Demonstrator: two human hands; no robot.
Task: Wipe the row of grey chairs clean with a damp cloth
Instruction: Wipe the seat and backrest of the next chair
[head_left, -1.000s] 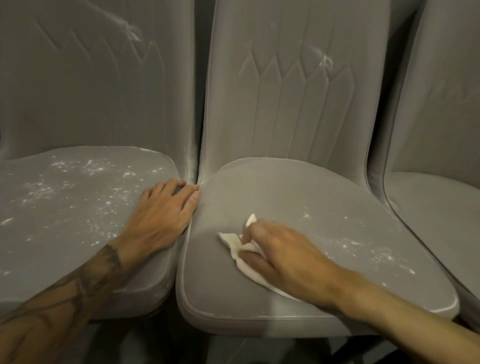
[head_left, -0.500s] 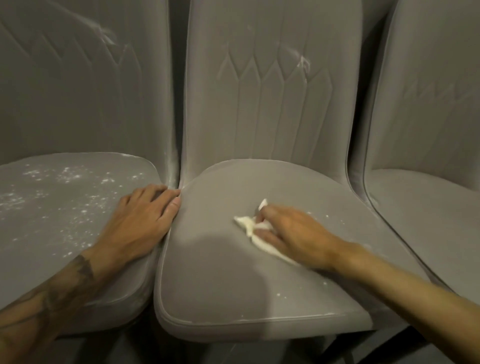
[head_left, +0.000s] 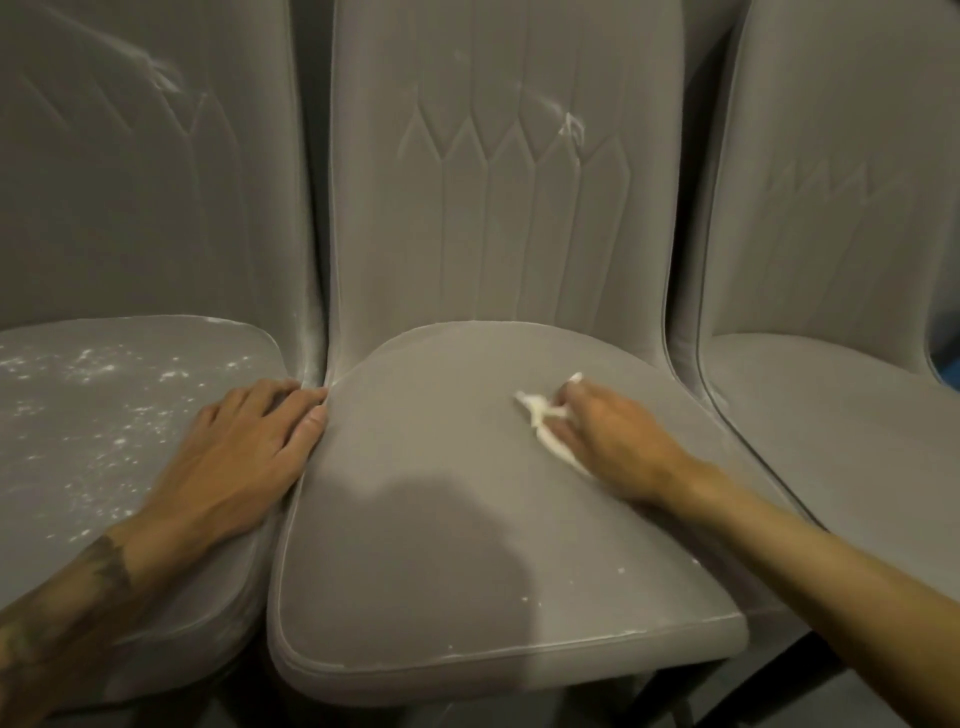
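Three grey upholstered chairs stand side by side. My right hand (head_left: 608, 441) presses a small white cloth (head_left: 543, 421) flat against the middle chair's seat (head_left: 441, 519), toward its right rear; most of the cloth is hidden under my fingers. The left chair's seat (head_left: 104, 415) is speckled with white powder, and my left hand (head_left: 244, 457) rests on its right edge with fingers spread, fingertips at the gap between the two seats. A few white specks lie near the middle seat's front right edge. White smears mark the left and middle backrests.
The right chair (head_left: 831, 415) looks free of powder. Dark floor and chair legs show below the seat fronts. A bit of something blue (head_left: 948, 364) peeks in at the far right edge.
My right hand has slid the cloth across the middle seat from the left front toward the right rear, and the powder there is gone. My left hand stays on the left seat's edge.
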